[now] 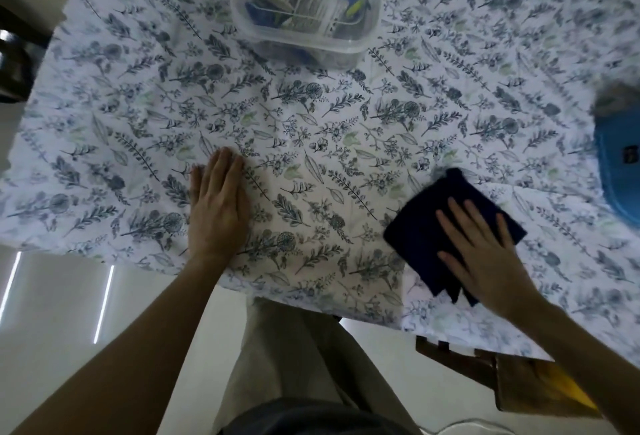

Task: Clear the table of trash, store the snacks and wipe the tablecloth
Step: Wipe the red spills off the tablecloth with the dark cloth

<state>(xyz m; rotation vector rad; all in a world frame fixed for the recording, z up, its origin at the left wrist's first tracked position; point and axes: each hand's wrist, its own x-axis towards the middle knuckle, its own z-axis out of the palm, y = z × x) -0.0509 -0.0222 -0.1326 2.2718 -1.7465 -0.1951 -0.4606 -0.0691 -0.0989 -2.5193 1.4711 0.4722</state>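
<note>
Wiping is the step in hand, and it looks well along in the task: no loose trash shows on the floral tablecloth (pixel 311 143), which covers nearly the whole surface and hangs over its near edge. To do it well, I judge, the strokes should overlap and run away from the anchored side, so the thin fabric is pulled taut rather than bunched into folds; a ridge already shows near the middle of the near edge. At 12 o'clock stands the clear plastic container (pixel 306 4), lidless, with snack packets inside, so storing seems mostly done; it will have to be lifted or wiped around. At 3 o'clock a blue object (pixel 620 171) sits partly out of view, and I cannot tell what it is. The dark folded cloth (pixel 440 223) lies at about 4 o'clock from the middle, flat on the tablecloth and directly under the right hand (pixel 485 254), which presses it with fingers spread and straight, gripping nothing, palm toward the near edge. The left hand (pixel 218 206), at 8 o'clock and well apart from the cloth, lies flat and open with fingers together, holding the fabric down.
</note>
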